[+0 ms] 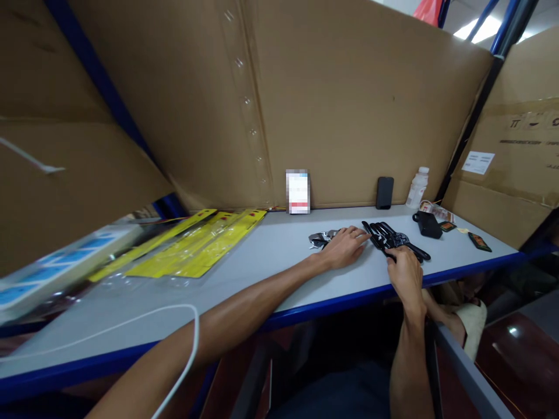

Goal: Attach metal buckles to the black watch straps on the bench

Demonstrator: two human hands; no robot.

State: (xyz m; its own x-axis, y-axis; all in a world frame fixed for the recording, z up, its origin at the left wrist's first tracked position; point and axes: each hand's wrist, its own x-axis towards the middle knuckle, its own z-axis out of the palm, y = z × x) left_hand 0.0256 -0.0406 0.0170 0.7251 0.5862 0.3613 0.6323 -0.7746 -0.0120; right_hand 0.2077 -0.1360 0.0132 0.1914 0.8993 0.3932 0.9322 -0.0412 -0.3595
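A pile of black long-handled tools (386,234) lies on the table before me; their exact kind is hard to make out. At its near side, my right hand (405,270) has its fingers curled on one of the black handles. My left hand (347,247) rests palm down just left of the pile, fingers stretched toward it and the index fingertip at a handle's edge. Partly behind the left hand is a small heap of shiny silver pieces (321,238), some of them covered by the hand.
Yellow-backed clear packages (227,241) and a white-and-blue pack (65,265) lie at left. A lit phone (298,192), a dark phone (385,193) and a bottle (418,187) stand along the cardboard wall (332,105). A black case (428,224) sits right. A white cable (131,317) crosses my left forearm.
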